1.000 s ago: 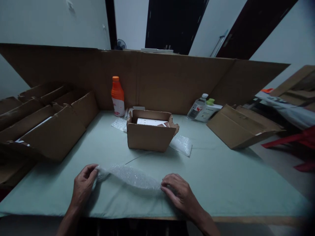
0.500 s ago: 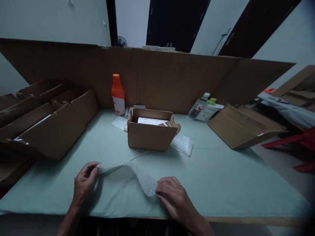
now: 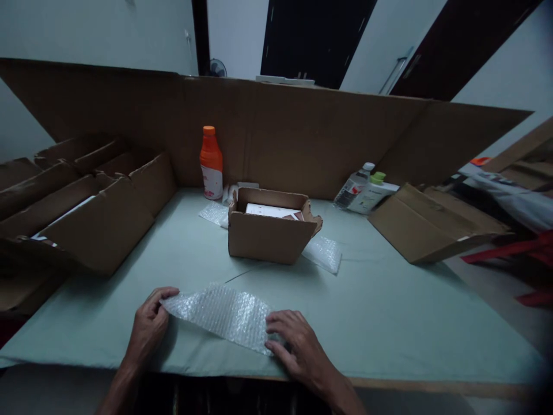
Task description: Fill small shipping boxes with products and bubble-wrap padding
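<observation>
A strip of clear bubble wrap [image 3: 228, 314] stretches between my two hands near the front of the table. My left hand [image 3: 150, 317] pinches its left corner between thumb and fingers. On the right end of the strip rests my right hand [image 3: 294, 346], its thumb and fingers apart, touching the plastic without a clear grip. Just beyond stands an open cardboard box [image 3: 265, 239], with a white printed box [image 3: 270, 212] inside it.
Larger cardboard boxes [image 3: 125, 222] stand at the left; another carton [image 3: 432, 225] lies tilted at the right. An orange-capped bottle [image 3: 211, 167] and a clear bottle [image 3: 352, 187] stand by the cardboard screen [image 3: 298, 138]. More bubble wrap [image 3: 326, 253] lies beside the middle box.
The bubble wrap has turned from a twisted, arched strip to a flatter, spread one. My right hand's fingers have loosened and moved slightly left. My left hand keeps its pinch.
</observation>
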`<action>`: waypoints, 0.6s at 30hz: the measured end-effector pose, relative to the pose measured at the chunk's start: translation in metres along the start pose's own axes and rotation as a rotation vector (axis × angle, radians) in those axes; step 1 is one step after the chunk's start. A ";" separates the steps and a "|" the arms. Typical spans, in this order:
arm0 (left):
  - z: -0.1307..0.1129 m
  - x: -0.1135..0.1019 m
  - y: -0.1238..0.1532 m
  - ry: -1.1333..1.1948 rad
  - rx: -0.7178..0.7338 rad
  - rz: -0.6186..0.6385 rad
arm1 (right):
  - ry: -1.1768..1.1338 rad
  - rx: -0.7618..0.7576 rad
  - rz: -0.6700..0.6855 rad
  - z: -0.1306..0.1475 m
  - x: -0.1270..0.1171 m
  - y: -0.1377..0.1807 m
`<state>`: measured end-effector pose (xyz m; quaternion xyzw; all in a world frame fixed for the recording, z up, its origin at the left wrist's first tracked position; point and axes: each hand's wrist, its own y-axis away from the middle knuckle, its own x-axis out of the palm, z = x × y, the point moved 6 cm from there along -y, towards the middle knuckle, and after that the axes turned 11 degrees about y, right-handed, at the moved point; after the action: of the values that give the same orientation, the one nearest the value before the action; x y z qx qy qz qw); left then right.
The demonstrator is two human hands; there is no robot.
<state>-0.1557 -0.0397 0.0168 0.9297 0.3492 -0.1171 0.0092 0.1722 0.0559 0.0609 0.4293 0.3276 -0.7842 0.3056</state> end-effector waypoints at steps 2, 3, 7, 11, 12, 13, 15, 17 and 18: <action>-0.002 0.000 0.002 -0.003 0.009 0.002 | 0.048 0.036 -0.101 -0.007 0.003 0.002; -0.002 0.000 0.002 -0.003 0.011 0.003 | 0.076 0.061 -0.161 -0.011 0.002 0.003; -0.003 -0.001 0.004 -0.001 0.004 0.009 | 0.184 0.152 -0.312 -0.027 0.003 0.009; -0.002 -0.002 0.005 0.000 -0.016 0.001 | 0.252 0.218 -0.264 -0.040 0.015 0.012; -0.002 -0.002 0.005 0.001 -0.012 0.002 | 0.263 0.226 -0.255 -0.042 0.019 0.012; -0.003 -0.002 0.006 0.001 -0.002 0.007 | 0.272 0.231 -0.254 -0.043 0.021 0.013; -0.004 0.000 0.007 -0.010 0.035 0.029 | 0.273 0.233 -0.260 -0.045 0.024 0.013; -0.004 0.002 0.008 -0.029 0.075 0.056 | 0.261 0.222 -0.261 -0.044 0.025 0.011; -0.004 0.003 0.009 -0.037 0.093 0.068 | 0.252 0.212 -0.260 -0.043 0.024 0.010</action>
<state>-0.1467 -0.0443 0.0191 0.9380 0.3114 -0.1502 -0.0235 0.1894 0.0781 0.0195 0.5080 0.3313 -0.7873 0.1114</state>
